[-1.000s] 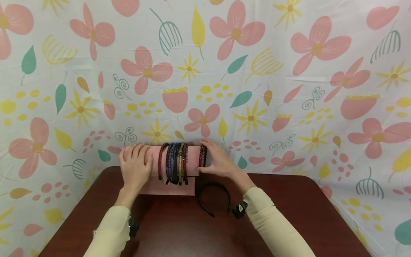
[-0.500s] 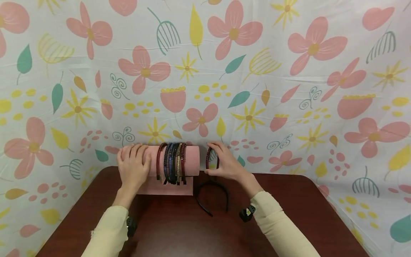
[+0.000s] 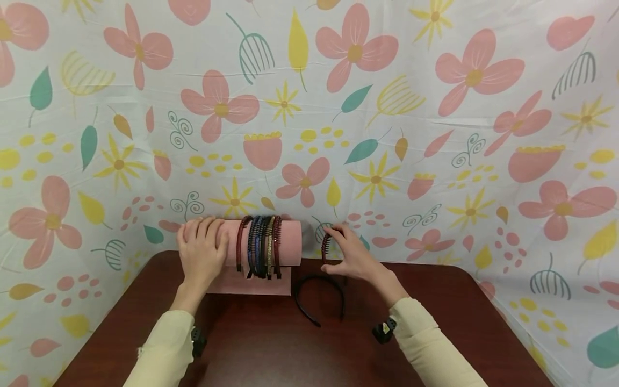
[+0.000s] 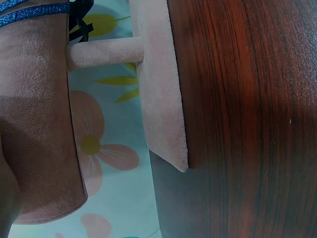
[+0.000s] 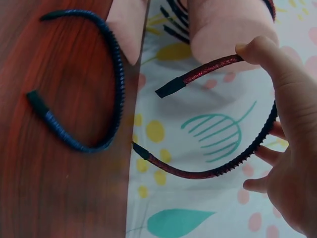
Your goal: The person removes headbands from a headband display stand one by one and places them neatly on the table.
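A pink padded roll stand (image 3: 290,242) carries several headbands (image 3: 261,244) in red, blue, black and gold around its roll. My left hand (image 3: 200,244) rests over the roll's left end, fingers bent across its top. To the right of the roll, clear of it, my right hand (image 3: 355,255) holds a dark red toothed headband (image 5: 190,174) between thumb and fingers. Its two dark tips point away from the palm in the right wrist view. On the table lies a dark blue headband (image 5: 120,82), in front of the stand's right side. Only a sliver of the left hand shows in the left wrist view.
The stand's flat pink base (image 3: 251,286) sits near the back edge of the dark wooden table (image 3: 271,344). A thin post (image 4: 106,52) joins roll and base. Right behind the table hangs a flower-printed cloth (image 3: 300,107).
My right hand has drawn the red headband off the roll's right end and carried it further right, turning it a little. The left hand stays on the roll.
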